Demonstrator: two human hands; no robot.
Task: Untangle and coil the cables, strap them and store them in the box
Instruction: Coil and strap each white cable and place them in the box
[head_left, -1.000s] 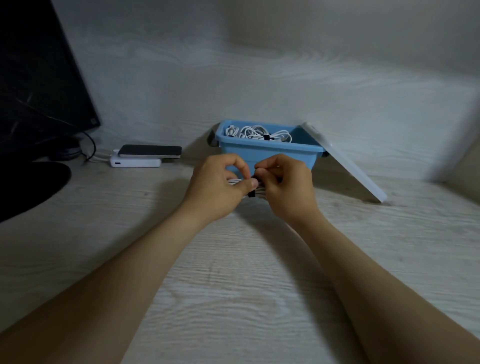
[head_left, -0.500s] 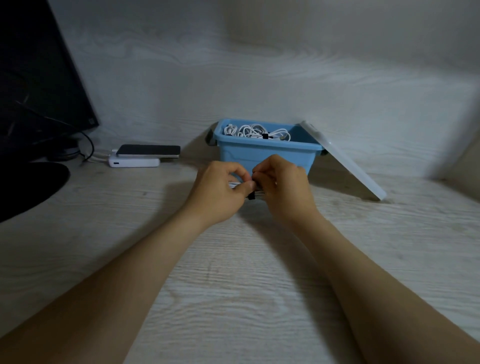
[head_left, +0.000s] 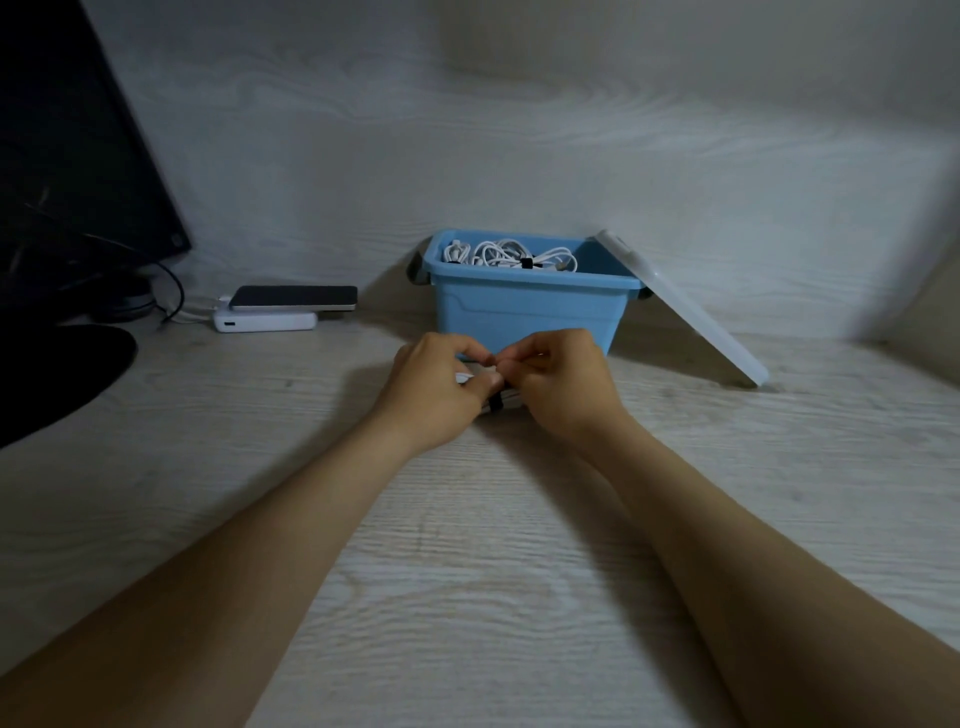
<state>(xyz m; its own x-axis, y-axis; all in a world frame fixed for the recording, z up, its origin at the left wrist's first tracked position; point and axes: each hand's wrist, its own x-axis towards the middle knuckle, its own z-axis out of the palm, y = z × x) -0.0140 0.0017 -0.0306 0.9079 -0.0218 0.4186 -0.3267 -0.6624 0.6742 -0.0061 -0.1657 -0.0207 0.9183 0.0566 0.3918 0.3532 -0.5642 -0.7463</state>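
White coiled cable by the blue plastic box: left hand and right hand pinch its black strap; a slip could uncoil it.

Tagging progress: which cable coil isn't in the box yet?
The white coil held by left hand and right hand before the blue box; the other coils lie inside it.

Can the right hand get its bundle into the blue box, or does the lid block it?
Probably yes: the lid leans against the box, off to its right, leaving the top open just behind the right hand and its cable bundle.
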